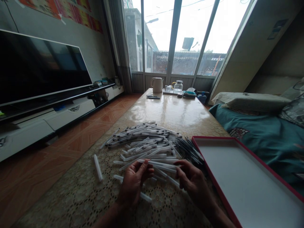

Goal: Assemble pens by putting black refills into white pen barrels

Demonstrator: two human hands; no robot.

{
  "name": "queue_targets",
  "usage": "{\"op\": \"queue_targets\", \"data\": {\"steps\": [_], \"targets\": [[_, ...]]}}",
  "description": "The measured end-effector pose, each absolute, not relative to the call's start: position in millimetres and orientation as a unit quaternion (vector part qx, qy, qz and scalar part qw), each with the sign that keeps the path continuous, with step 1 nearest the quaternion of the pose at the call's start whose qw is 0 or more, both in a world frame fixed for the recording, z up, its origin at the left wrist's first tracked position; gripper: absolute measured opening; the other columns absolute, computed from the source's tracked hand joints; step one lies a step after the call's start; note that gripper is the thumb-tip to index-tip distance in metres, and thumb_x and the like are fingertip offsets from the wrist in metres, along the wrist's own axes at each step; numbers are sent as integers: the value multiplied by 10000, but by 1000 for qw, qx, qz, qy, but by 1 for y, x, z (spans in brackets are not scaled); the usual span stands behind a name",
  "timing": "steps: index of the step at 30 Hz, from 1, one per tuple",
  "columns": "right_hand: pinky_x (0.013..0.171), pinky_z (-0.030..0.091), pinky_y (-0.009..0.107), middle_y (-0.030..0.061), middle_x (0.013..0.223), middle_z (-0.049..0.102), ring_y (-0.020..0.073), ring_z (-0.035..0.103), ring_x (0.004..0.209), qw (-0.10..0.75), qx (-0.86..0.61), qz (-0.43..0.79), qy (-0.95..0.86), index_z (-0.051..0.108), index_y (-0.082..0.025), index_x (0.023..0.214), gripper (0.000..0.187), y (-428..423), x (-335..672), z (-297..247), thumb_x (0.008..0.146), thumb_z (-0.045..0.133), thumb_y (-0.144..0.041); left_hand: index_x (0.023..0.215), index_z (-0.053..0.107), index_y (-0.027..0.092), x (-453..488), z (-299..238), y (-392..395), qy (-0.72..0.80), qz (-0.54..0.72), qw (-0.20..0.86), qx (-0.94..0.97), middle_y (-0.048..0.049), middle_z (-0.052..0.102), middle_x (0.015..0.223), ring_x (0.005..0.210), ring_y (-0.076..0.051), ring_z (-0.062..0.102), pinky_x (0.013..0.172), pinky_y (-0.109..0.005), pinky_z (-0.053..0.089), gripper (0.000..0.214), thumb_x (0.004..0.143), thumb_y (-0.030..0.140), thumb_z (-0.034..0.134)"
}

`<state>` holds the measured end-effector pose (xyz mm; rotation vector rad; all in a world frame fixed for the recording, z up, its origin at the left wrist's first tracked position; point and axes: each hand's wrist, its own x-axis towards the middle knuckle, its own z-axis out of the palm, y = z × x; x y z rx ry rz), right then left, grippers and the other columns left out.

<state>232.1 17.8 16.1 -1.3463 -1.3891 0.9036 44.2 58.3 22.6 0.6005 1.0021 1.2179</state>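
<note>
Between my two hands lies a translucent white pen barrel [161,164], held nearly level above the pile. My left hand [133,180] pinches its left end between thumb and fingers. At the other end, the fingers of my right hand [193,180] are closed on the tip; whether they also hold a thin refill is too dark to tell. Beyond the hands spreads a heap of loose white pen barrels [152,148], and farther back lie pens with dark ends [142,131]. A bundle of thin dark refills [188,148] sits right of the heap, partly behind my right hand.
A shallow red-rimmed box [213,138] lies on the patterned table [78,193] at the right. One stray barrel [98,167] is at the left. A kettle [157,85], a glass pitcher [178,86] and a tissue pack [190,91] stand at the far end.
</note>
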Motion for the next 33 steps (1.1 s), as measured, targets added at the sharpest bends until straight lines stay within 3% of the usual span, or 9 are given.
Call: {"op": "queue_targets", "data": {"steps": [8,13,17,22,29,33], "targets": [[521,393,213,-5,622,559,136,519,554,427,-618,196,-630,565,-181,769,275,18,249,26,899,442,-390,750,663,110,31,30,67,443,602,630,213,-18,701,612,491,-94,630,476,-155,519,204,617,192,795],[515,380,240,17,591,590,161,539,512,410,-721,42,-558,573,-181,804,268,25,277,24,889,425,-387,754,636,124,23,33,74,447,659,587,145,1,695,600,467,-85,624,463,-161,526,75,736,51,639],[482,328,253,56,573,618,206,585,508,301,-817,-89,-484,582,-149,932,229,28,284,22,885,437,-321,773,638,119,25,31,73,437,643,606,169,-2,694,610,483,-93,631,470,-167,529,105,692,83,693],[455,272,242,56,582,646,224,616,509,213,-836,-96,-496,522,-145,1121,326,27,274,26,903,458,-379,802,637,129,29,28,69,444,624,604,220,3,689,622,491,-96,627,481,-167,513,278,584,186,798],[461,271,226,24,615,662,184,623,511,233,-787,-84,-565,595,-202,999,191,23,267,17,897,479,-314,757,667,141,20,50,55,462,474,580,474,-4,638,515,464,-122,584,446,-188,464,208,650,290,766],[459,261,225,17,613,656,178,616,516,239,-774,-78,-581,608,-209,936,178,24,269,14,894,469,-311,783,687,175,-10,68,60,469,438,515,568,-42,711,710,662,-182,663,605,-227,514,162,659,255,755]]}}
